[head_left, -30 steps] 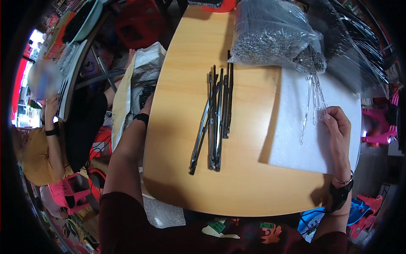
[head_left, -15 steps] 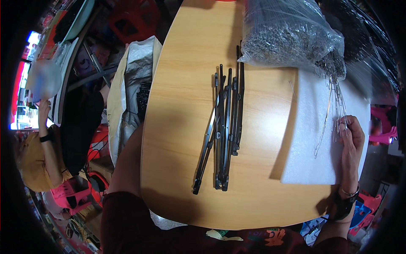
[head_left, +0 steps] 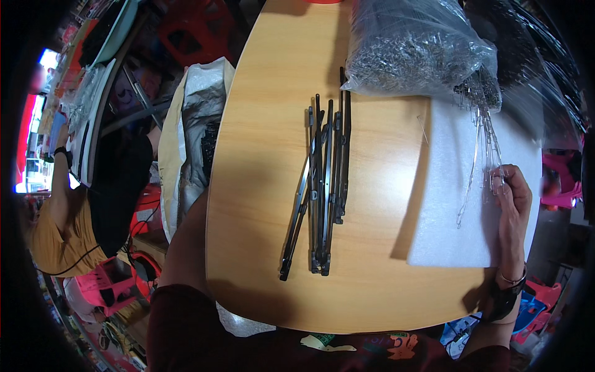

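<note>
My right hand is over the white foam sheet at the right of the table. Its thumb and fingers pinch the ends of some thin bent metal wires. These wires hang in a loose bunch out of the mouth of a clear plastic bag packed with the same wires. One long wire of the bunch slants down over the foam, apart from my fingers. My left forearm drops past the table's left edge, and the hand is hidden. Several slim black metal strips with small clips lie lengthwise mid-table.
A single wire lies left of the foam on the wooden table. Beside the table's left edge stands an open sack with black pieces inside. Dark plastic-wrapped goods fill the far right. A co-worker in a yellow top is at the left.
My right hand stays nearly in place, still pinching the wires, which shift slightly. The view has moved a little. At the left, the co-worker's arm and body have changed position.
</note>
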Available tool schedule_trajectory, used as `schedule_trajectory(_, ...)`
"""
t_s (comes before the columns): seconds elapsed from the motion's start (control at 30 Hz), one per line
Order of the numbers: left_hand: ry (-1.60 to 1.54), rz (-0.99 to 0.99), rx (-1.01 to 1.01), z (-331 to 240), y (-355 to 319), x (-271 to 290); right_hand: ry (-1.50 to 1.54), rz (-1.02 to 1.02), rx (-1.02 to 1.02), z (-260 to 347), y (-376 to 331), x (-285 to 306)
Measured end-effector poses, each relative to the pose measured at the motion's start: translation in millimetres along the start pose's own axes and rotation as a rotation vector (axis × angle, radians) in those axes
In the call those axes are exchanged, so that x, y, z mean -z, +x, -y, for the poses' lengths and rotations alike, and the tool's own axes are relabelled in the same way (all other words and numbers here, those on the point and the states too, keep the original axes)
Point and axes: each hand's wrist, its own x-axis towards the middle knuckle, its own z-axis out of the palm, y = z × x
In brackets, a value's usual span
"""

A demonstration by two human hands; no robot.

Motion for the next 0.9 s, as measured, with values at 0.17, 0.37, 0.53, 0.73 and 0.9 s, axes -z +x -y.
schedule_trajectory(0.17, 0.002, -0.009, -0.002, -10, -2, -4, 0.057, 0.039, -0.008, -2, 1, 0)
schedule_trajectory(0.37, 0.012, -0.023, 0.002, -17, -7, -1, 0.034, 0.029, -0.008, 1, -1, 1)
schedule_trajectory(0.53, 0.013, -0.026, -0.004, -25, -4, -5, 0.056, 0.063, -0.007, 1, 0, 1)
schedule_trajectory(0.73, 0.012, -0.027, 0.005, -26, -11, -9, 0.057, 0.044, 0.013, -1, 0, -1)
schedule_trajectory(0.9, 0.010, -0.047, 0.009, -31, -18, -5, 0.066, 0.049, 0.008, 0, 1, -3)
